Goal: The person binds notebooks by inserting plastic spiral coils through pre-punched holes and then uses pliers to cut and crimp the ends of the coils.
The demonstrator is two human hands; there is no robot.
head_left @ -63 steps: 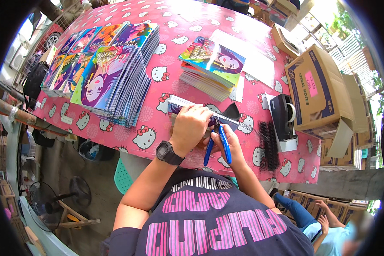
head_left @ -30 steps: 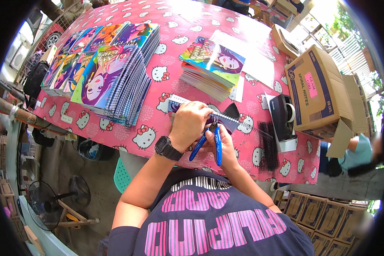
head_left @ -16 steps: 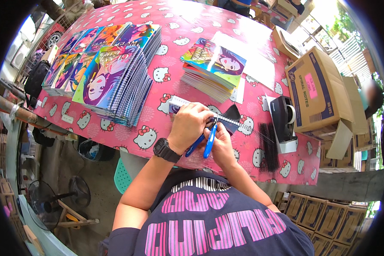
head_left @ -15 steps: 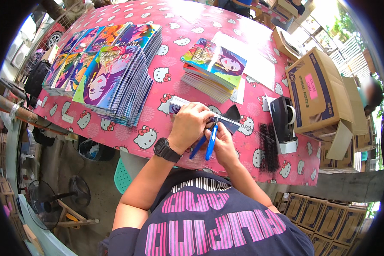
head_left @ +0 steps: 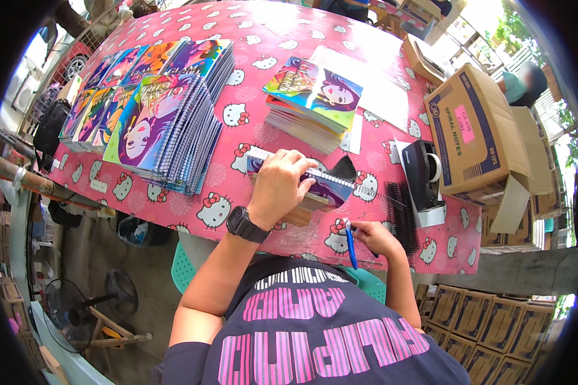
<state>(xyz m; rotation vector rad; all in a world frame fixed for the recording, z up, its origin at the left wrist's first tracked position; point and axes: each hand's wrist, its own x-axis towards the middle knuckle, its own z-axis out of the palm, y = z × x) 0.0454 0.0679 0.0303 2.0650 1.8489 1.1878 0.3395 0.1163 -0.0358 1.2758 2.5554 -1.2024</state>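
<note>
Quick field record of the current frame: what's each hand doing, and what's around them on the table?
left hand: pressing down on a spiral notebook lying on a wooden block
right hand: near the table edge, holding blue-handled pliers
table: pink cartoon-cat cloth
left of hands: fanned row of notebooks
behind hands: notebook stack
right of hands: black binding coils, tape dispenser, cardboard box

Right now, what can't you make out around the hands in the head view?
- Head view: the left hand covers most of the spiral notebook.
- The blue-handled tool: its working end is hidden in the right hand.
- Black binding coils: too small to count.
</note>
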